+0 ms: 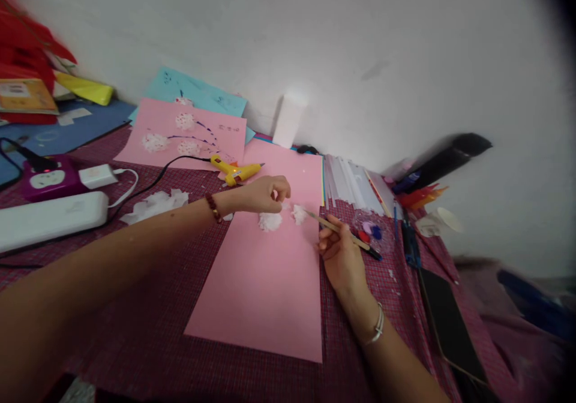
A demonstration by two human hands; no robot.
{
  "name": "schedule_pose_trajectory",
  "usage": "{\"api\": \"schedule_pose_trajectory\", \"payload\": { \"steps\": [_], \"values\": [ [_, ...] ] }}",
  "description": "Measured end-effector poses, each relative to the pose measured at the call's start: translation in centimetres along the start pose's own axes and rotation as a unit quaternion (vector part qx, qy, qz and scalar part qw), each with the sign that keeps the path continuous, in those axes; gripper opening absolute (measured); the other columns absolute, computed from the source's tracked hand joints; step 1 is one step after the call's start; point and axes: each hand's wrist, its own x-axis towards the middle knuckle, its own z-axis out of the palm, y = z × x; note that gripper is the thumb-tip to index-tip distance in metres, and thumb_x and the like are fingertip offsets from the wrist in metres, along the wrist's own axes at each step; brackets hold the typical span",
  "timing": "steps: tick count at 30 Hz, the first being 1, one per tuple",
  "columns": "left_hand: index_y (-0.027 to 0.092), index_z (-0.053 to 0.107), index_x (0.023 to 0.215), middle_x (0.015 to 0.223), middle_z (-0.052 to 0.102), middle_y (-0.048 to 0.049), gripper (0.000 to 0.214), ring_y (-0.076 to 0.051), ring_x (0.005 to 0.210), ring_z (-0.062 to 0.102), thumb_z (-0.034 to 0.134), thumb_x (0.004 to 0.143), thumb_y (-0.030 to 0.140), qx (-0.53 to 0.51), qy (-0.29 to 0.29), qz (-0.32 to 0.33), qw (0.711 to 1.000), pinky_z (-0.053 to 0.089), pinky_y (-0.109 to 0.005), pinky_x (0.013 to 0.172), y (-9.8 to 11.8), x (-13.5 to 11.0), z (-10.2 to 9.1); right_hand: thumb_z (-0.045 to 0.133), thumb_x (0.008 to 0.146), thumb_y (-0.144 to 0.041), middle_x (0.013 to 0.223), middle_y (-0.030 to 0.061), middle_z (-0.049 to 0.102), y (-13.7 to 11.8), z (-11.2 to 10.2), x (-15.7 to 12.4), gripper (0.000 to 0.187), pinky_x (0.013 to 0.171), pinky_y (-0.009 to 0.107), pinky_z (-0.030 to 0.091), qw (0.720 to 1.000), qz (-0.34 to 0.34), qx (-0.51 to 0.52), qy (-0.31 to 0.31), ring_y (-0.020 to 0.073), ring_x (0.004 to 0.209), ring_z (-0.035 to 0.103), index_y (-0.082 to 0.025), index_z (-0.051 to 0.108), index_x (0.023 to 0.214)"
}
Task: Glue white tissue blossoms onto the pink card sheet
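The right hand (344, 262) pinches a thin paint brush (330, 224) between its thumb and fingers, and the brush points at the small white puff (299, 214) on the pink sheet (265, 289). I can't tell if the tip touches the puff. The left hand (263, 194) is curled, with its thumb and first finger close together, over the pink sheet. I can't tell if it is pinching anything. Just below it is a bigger white puff (270, 222). The pink sheet lies flat on the table (148, 325), in front of the person. It looks like the work is only part done: two puffs are on the sheet, but I see no blue stems and no writing there. The puffs look plain white, so the color seems left to do. By the right hand there is red paint (363, 236) and blue paint (376, 232). A yellow glue gun (234, 174) lies near the left hand, and torn white paper (157, 205) lies further left. Behind these is a pink picture (139, 128) that looks done, with red-dotted puffs, blue stems and some writing.
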Motion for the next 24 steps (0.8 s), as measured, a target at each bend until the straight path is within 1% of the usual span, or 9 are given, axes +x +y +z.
{"api": "schedule_pose_trajectory", "payload": {
  "steps": [2, 4, 6, 8, 11, 15, 17, 21, 24],
  "values": [
    [0.014, 0.043, 0.058, 0.077, 0.054, 0.0001, 0.009, -0.006, 0.061, 0.042, 0.05, 0.06, 0.008, -0.093, 0.001, -0.026, 0.995, 0.032, -0.021, 0.054, 0.3, 0.0, -0.3, 0.05, 0.088, -0.043, 0.07, -0.0023, 0.058, 0.0, -0.2, 0.1, 0.029, 0.05, 0.023, 0.041, 1.0, -0.009, -0.001, 0.002, 0.008, 0.051, 0.048, -0.021, 0.064, 0.1],
    [0.015, 0.042, 0.059, 0.068, 0.052, 0.0019, 0.011, -0.005, 0.056, 0.04, 0.052, 0.064, 0.012, -0.176, 0.012, -0.05, 0.983, 0.031, -0.02, 0.051, 0.4, 0.1, -0.5, 0.05, 0.088, -0.043, 0.07, -0.002, 0.058, 0.2, -0.3, 0.2, 0.029, 0.051, 0.023, 0.041, 1.0, -0.012, -0.005, -0.008, 0.0079, 0.052, 0.049, -0.02, 0.064, 0.098],
    [0.016, 0.044, 0.062, 0.062, 0.051, 0.0031, 0.012, -0.006, 0.054, 0.043, 0.055, 0.066, 0.015, -0.221, 0.016, -0.075, 0.972, 0.032, -0.02, 0.05, 0.5, 0.5, -0.4, 0.049, 0.088, -0.042, 0.07, -0.0013, 0.059, 0.3, -0.5, 0.2, 0.029, 0.053, 0.024, 0.041, 1.0, -0.012, -0.012, -0.018, 0.008, 0.053, 0.05, -0.019, 0.065, 0.097],
    [0.017, 0.045, 0.066, 0.057, 0.05, 0.004, 0.011, -0.006, 0.051, 0.045, 0.055, 0.068, 0.017, -0.226, -0.014, -0.104, 0.968, 0.033, -0.02, 0.048, 0.3, 0.9, -0.3, 0.048, 0.089, -0.043, 0.07, -0.001, 0.059, 0.5, -0.7, 0.3, 0.03, 0.054, 0.024, 0.042, 0.999, -0.017, -0.022, -0.024, 0.0083, 0.053, 0.051, -0.019, 0.065, 0.096],
    [0.016, 0.05, 0.07, 0.054, 0.049, 0.0051, 0.007, -0.006, 0.047, 0.042, 0.056, 0.069, 0.019, -0.165, -0.084, -0.137, 0.973, 0.03, -0.019, 0.045, -0.2, 1.7, -0.3, 0.045, 0.09, -0.043, 0.07, -0.0008, 0.059, 0.6, -0.8, 0.4, 0.031, 0.054, 0.024, 0.041, 0.998, -0.03, -0.047, -0.023, 0.0088, 0.053, 0.05, -0.019, 0.064, 0.096],
    [0.013, 0.06, 0.07, 0.058, 0.054, 0.0021, 0.007, -0.007, 0.05, 0.045, 0.056, 0.065, 0.018, -0.008, -0.135, -0.141, 0.981, 0.03, -0.019, 0.046, -1.4, 2.9, -0.3, 0.043, 0.092, -0.043, 0.075, 0.0008, 0.06, 0.4, -0.7, 0.4, 0.031, 0.055, 0.025, 0.041, 0.991, -0.06, -0.123, -0.008, 0.0107, 0.058, 0.052, -0.02, 0.064, 0.097],
    [0.013, 0.063, 0.07, 0.059, 0.058, 0.0002, 0.011, -0.008, 0.051, 0.048, 0.055, 0.065, 0.018, 0.029, -0.163, -0.143, 0.976, 0.032, -0.02, 0.047, -1.9, 3.4, -0.2, 0.04, 0.093, -0.042, 0.079, 0.0017, 0.061, 0.2, -0.6, 0.1, 0.032, 0.057, 0.026, 0.042, 0.98, -0.086, -0.177, -0.004, 0.0118, 0.061, 0.053, -0.021, 0.064, 0.098],
    [0.013, 0.068, 0.079, 0.067, 0.066, -0.0023, 0.021, -0.01, 0.054, 0.053, 0.055, 0.065, 0.02, 0.035, -0.211, -0.137, 0.967, 0.035, -0.02, 0.048, -2.6, 4.1, 0.7, 0.04, 0.095, -0.037, 0.084, 0.0027, 0.063, -0.1, -0.5, -0.6, 0.029, 0.063, 0.028, 0.045, 0.941, -0.146, -0.304, -0.027, 0.0135, 0.068, 0.056, -0.022, 0.063, 0.102],
    [0.013, 0.069, 0.08, 0.07, 0.068, -0.0025, 0.021, -0.01, 0.055, 0.054, 0.055, 0.066, 0.02, 0.055, -0.204, -0.116, 0.97, 0.035, -0.019, 0.05, -2.9, 4.3, 1.4, 0.043, 0.094, -0.03, 0.085, 0.0024, 0.063, -0.1, -0.3, -0.9, 0.023, 0.069, 0.029, 0.046, 0.905, -0.193, -0.373, -0.075, 0.0145, 0.074, 0.057, -0.023, 0.063, 0.103]
  ]
}}
